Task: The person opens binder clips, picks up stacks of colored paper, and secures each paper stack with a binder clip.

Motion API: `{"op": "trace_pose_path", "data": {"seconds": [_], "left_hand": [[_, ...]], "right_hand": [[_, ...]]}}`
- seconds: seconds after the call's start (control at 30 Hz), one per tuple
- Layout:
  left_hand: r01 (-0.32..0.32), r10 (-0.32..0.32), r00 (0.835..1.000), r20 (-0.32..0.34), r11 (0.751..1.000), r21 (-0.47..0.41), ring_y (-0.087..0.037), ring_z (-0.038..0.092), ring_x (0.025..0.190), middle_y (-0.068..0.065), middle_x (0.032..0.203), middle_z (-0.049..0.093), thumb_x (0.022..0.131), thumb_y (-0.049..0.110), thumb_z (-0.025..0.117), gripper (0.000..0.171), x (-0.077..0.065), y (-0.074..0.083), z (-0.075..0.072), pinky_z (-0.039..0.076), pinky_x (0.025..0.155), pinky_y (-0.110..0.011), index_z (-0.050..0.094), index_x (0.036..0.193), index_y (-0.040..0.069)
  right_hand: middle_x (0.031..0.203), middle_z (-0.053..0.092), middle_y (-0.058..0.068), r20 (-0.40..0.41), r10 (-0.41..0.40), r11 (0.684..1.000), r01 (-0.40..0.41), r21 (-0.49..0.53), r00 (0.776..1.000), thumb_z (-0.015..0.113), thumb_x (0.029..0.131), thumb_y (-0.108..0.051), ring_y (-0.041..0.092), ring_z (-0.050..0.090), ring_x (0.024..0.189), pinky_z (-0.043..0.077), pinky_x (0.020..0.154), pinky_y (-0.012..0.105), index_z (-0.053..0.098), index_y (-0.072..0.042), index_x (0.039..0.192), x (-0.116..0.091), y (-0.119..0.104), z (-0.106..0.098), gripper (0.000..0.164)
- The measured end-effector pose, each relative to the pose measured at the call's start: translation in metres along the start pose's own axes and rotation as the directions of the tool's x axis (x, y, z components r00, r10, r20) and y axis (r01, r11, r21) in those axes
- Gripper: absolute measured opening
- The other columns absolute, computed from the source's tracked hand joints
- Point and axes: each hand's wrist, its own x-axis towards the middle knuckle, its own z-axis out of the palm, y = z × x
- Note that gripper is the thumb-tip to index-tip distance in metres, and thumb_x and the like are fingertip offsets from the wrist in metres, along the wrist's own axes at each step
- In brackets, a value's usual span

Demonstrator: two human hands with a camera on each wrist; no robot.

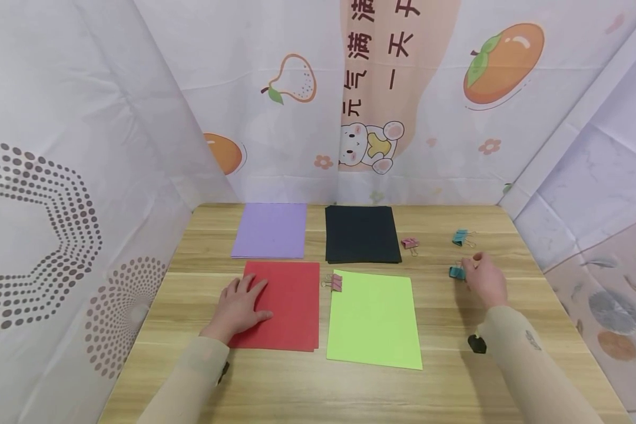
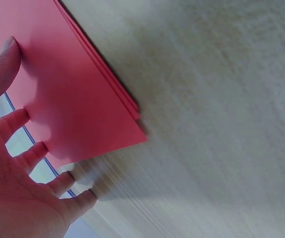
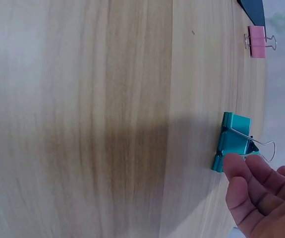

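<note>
My left hand rests with spread fingers on the left part of a red paper stack; in the left wrist view the sheets' edges are slightly fanned. On the right, the fingertips of my right hand are right at a teal binder clip on the table. The right wrist view shows that teal clip with its wire handles beside loosely bent fingers, the thumb apart from them. Behind it lies another teal binder clip.
Lime-green paper lies right of the red stack, a pink binder clip at its upper left corner. Farther back are purple paper, a black paper stack and another pink clip. Printed curtains border the wooden table.
</note>
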Motion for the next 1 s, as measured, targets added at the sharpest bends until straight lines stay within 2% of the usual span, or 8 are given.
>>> {"op": "trace_pose_path", "data": {"seconds": [0.13,0.27,0.4,0.7,1.0], "left_hand": [[-0.001,0.001,1.0,-0.004,1.0,0.003,-0.047,0.019,0.13,-0.014,0.147,0.024,0.074,0.051,0.072,0.083,0.001,0.0,0.002,0.018,0.102,-0.062,0.038,0.143,0.019],[-0.001,0.001,1.0,-0.004,1.0,0.001,-0.047,0.019,0.13,-0.014,0.147,0.024,0.074,0.051,0.072,0.083,0.001,-0.001,0.003,0.017,0.102,-0.062,0.038,0.143,0.019],[-0.005,0.005,1.0,-0.01,1.0,0.002,-0.048,0.019,0.13,-0.014,0.147,0.025,0.074,0.052,0.072,0.083,0.001,-0.001,0.003,0.018,0.101,-0.062,0.038,0.143,0.019],[-0.015,0.015,1.0,-0.014,1.0,0.011,-0.048,0.02,0.129,-0.015,0.146,0.025,0.075,0.051,0.071,0.082,0.0,-0.002,0.003,0.018,0.101,-0.062,0.039,0.143,0.019],[-0.013,0.013,1.0,-0.015,1.0,0.007,-0.048,0.02,0.129,-0.015,0.146,0.026,0.074,0.05,0.072,0.082,-0.001,-0.001,0.001,0.018,0.102,-0.062,0.039,0.142,0.018]], "right_hand": [[0.08,0.062,0.016,0.006,-0.023,1.0,0.023,-0.016,1.0,0.031,0.099,-0.044,0.024,0.058,0.064,0.043,0.063,0.042,0.029,0.01,0.134,0.004,0.001,0.0,0.064],[0.095,0.06,0.024,0.016,-0.065,0.996,0.066,-0.064,0.998,0.032,0.099,-0.041,0.031,0.059,0.079,0.044,0.069,0.047,0.038,0.011,0.129,0.008,0.002,0.001,0.06],[0.108,0.054,0.029,0.029,-0.073,0.995,0.075,-0.065,0.997,0.033,0.099,-0.041,0.037,0.056,0.089,0.045,0.071,0.048,0.04,0.009,0.129,0.01,0.001,0.005,0.058],[0.099,0.057,0.022,0.012,-0.166,0.983,0.167,-0.076,0.986,0.042,0.099,-0.032,0.029,0.056,0.081,0.046,0.061,0.038,0.048,0.004,0.122,0.009,-0.003,0.014,0.043],[0.095,0.058,0.018,0.035,-0.172,0.982,0.174,-0.068,0.985,0.046,0.098,-0.03,0.025,0.054,0.076,0.045,0.06,0.034,0.049,0.002,0.119,0.008,-0.008,0.018,0.038]]}}
